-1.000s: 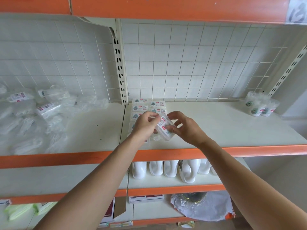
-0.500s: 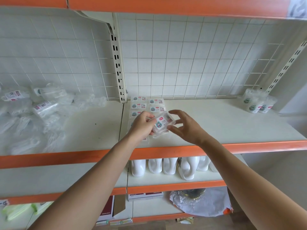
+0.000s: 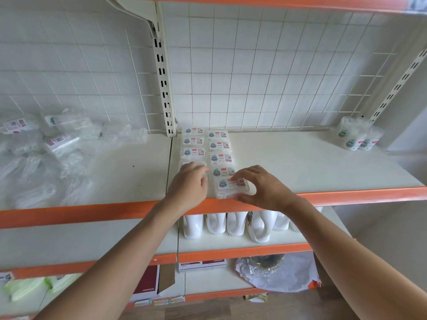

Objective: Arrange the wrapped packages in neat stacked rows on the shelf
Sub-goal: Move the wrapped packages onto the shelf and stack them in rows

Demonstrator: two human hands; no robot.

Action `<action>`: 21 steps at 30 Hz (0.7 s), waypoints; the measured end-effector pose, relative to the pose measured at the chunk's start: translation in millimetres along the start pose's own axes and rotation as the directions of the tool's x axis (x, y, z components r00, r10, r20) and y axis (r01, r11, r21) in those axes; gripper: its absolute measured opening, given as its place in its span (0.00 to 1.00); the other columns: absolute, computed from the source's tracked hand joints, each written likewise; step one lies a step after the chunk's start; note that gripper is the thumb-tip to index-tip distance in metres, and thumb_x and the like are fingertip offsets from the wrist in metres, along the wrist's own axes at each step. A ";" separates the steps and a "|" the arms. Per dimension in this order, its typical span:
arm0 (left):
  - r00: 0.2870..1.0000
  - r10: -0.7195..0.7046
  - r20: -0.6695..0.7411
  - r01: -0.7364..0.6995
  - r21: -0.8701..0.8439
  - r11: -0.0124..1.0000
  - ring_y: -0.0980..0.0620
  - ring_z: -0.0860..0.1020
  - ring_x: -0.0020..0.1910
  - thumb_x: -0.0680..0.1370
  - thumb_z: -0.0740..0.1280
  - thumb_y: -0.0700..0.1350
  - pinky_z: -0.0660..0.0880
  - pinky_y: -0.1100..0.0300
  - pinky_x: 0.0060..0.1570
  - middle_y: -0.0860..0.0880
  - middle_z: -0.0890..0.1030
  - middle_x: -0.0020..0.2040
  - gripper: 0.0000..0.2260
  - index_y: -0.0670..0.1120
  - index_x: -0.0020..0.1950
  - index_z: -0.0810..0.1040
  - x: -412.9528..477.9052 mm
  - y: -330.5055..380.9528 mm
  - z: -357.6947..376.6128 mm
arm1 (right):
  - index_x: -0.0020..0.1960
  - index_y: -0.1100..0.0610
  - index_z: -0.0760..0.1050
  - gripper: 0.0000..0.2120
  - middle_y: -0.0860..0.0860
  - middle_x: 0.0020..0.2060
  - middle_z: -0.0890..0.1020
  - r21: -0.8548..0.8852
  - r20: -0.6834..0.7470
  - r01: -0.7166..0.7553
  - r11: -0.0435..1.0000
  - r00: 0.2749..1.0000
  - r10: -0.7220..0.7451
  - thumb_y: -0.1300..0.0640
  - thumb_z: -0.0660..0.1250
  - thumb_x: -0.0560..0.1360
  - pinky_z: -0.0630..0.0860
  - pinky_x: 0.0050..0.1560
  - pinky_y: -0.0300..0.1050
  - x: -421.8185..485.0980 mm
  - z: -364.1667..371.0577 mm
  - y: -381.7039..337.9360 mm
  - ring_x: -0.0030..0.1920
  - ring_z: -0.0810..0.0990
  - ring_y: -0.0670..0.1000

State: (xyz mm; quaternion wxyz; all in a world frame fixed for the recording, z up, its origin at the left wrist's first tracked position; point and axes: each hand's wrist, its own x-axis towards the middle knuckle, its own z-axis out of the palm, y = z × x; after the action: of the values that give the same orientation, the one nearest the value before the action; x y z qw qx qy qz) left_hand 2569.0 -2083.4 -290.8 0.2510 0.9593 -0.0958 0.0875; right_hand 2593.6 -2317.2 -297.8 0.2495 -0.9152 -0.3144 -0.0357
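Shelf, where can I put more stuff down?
Biggest bare patch: the shelf between the rows and the cups in the right back corner. A smaller strip lies between the bags and the rows. Crowded: the left end under the bags, and the front pack, between left hand and right hand.

R hand [image 3: 261, 190] pinches front pkg [image 3: 231, 188] at shelf [image 3: 300, 162] edge; L hand [image 3: 189, 183] on left row [image 3: 193, 142].

white packages [image 3: 231, 188] with teal-and-red labels, orange-edged white shelf [image 3: 323, 195].
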 end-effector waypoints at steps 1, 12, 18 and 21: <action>1.000 0.022 -0.006 -0.022 0.029 0.999 0.44 0.71 0.64 0.79 0.60 0.39 0.70 0.51 0.63 0.44 0.76 0.61 0.14 0.41 0.63 0.78 -3.8 -2.2 3.1 | 0.60 0.50 0.77 0.21 0.45 0.56 0.80 -0.015 -0.005 -0.002 1.000 1.000 0.002 0.50 0.76 0.68 0.71 0.60 0.42 0.8 2.5 -0.8 0.59 0.72 0.50; 0.996 0.046 0.077 -0.062 0.218 0.974 0.46 0.61 0.74 0.82 0.57 0.48 0.59 0.49 0.71 0.45 0.67 0.72 0.21 0.42 0.73 0.67 -14.7 -14.8 25.7 | 0.62 0.52 0.75 0.22 0.48 0.60 0.79 -0.084 0.022 -0.023 0.996 0.999 0.025 0.48 0.74 0.71 0.72 0.60 0.50 6.4 17.0 -6.4 0.61 0.72 0.54; 0.996 0.062 0.059 -0.073 0.218 0.973 0.47 0.60 0.74 0.82 0.57 0.48 0.57 0.50 0.71 0.46 0.67 0.72 0.20 0.43 0.73 0.66 -15.5 -16.5 26.6 | 0.64 0.52 0.74 0.23 0.48 0.64 0.77 -0.107 0.007 -0.067 0.992 0.998 0.068 0.48 0.73 0.71 0.71 0.62 0.51 9.8 21.9 -7.9 0.63 0.71 0.55; 0.996 0.072 0.059 -0.083 0.218 0.972 0.47 0.61 0.74 0.82 0.58 0.47 0.58 0.49 0.72 0.46 0.67 0.72 0.20 0.42 0.73 0.67 -16.1 -18.0 26.7 | 0.63 0.51 0.74 0.23 0.48 0.65 0.76 -0.111 0.005 -0.080 0.991 0.997 0.081 0.47 0.72 0.71 0.72 0.61 0.54 9.7 24.6 -7.9 0.63 0.71 0.55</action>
State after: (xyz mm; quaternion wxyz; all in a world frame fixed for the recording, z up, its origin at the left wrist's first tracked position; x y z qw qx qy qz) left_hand 2560.7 -2079.0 -325.5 0.1372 0.9786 -0.1292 0.0831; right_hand 2594.4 -2294.7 -313.8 0.1980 -0.9398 -0.2759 -0.0389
